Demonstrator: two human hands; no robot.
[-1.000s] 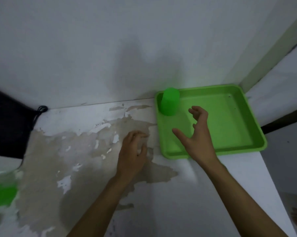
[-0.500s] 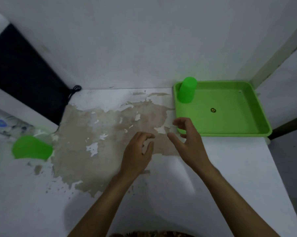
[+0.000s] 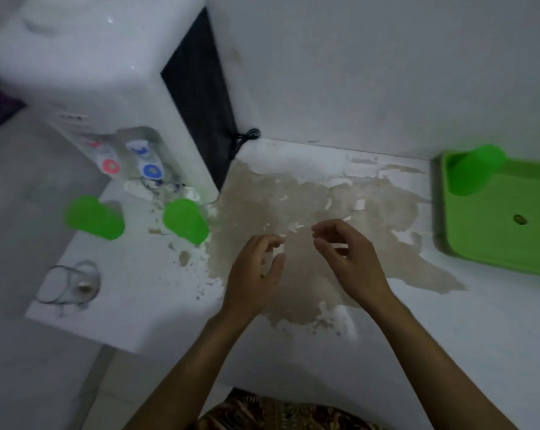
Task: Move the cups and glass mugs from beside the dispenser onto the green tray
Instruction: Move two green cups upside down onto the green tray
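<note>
Peeling white counter [image 3: 293, 187] under empty left hand [image 3: 256, 274] and right hand [image 3: 352, 262].

White counter [image 3: 156, 308], big patch of surface peeled to bare brown [image 3: 296, 209] in the middle. Plain white wall [image 3: 371, 66] behind, meets a side wall at far right. Dim light, pale floor [image 3: 23, 367] at left.

Bright green is shown on the tray [image 3: 492, 243] and three cups [image 3: 185, 221] [image 3: 94, 217] [image 3: 472, 169]. The white dispenser [image 3: 107, 72] is marked with red and blue taps; the white counter [image 3: 448, 321] is blotched brown.
</note>
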